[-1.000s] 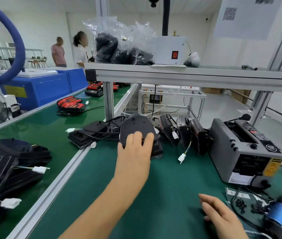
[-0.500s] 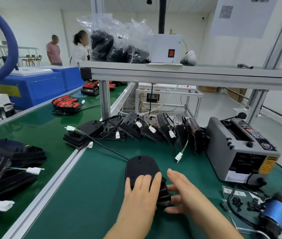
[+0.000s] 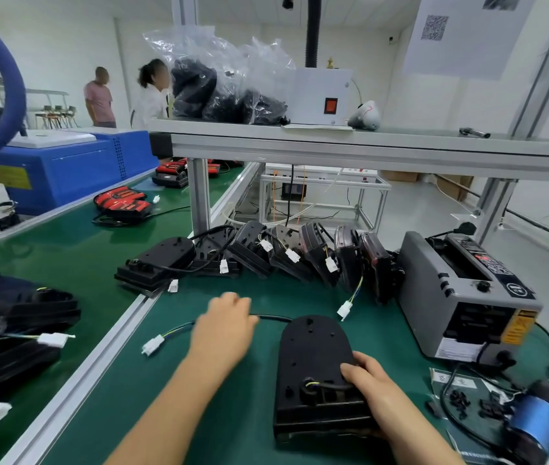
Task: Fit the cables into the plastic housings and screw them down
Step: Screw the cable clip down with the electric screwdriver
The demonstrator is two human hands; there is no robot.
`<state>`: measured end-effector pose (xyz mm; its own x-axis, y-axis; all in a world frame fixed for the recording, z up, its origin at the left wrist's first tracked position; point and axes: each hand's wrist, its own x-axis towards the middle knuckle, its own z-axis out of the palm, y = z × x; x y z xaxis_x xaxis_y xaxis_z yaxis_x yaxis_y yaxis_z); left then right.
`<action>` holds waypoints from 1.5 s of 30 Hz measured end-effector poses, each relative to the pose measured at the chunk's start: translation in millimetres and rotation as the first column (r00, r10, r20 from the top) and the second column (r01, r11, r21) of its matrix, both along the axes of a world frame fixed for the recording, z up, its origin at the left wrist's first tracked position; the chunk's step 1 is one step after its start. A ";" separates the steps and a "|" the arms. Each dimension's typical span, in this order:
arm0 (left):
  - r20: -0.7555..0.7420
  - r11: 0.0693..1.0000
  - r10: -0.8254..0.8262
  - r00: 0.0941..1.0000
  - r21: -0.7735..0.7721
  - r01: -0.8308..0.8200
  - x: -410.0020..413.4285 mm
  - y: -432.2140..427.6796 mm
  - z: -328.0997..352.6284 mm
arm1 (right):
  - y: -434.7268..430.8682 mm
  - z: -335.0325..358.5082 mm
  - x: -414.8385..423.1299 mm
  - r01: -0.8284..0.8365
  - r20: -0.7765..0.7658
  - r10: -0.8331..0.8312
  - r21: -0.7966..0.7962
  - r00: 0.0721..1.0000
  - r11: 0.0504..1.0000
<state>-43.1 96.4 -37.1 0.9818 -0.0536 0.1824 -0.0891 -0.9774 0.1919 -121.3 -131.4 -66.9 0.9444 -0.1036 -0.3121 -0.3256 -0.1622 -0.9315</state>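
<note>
Housing lying lengthwise, rounded end pointing away from me.
My right hand is gripping its near end; left hand is covering the cable, grip unclear.

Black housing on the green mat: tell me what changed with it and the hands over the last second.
The black housing was pulled from the back row toward the person by the left hand, which then let go and now lies over its cable. The right hand came in from the mat and took the housing's near right corner. The row of housings and tape dispenser stayed put.
</note>
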 end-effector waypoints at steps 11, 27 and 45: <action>-0.377 0.980 0.196 0.905 0.062 -0.187 34.6 32.5 -11.5 | -15.4 -1.4 -18.2 -0.134 -0.050 0.126 -0.229 0.991 0.964; -0.670 0.791 -0.368 0.645 -0.590 -0.161 -42.4 -8.1 -12.1 | -29.5 15.4 -6.7 -0.351 -0.210 0.282 -0.511 0.936 0.785; -0.230 0.777 -0.598 0.768 -0.403 0.484 -61.6 -28.3 -26.8 | -97.9 35.4 -27.2 -0.021 0.024 0.096 -0.899 0.995 0.438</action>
<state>-104.6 68.1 -63.9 0.8043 -0.5927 -0.0426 -0.4612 -0.6679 0.5841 -148.5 -229.3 -31.4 0.9722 -0.2332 -0.0207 -0.2300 -0.9349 -0.2704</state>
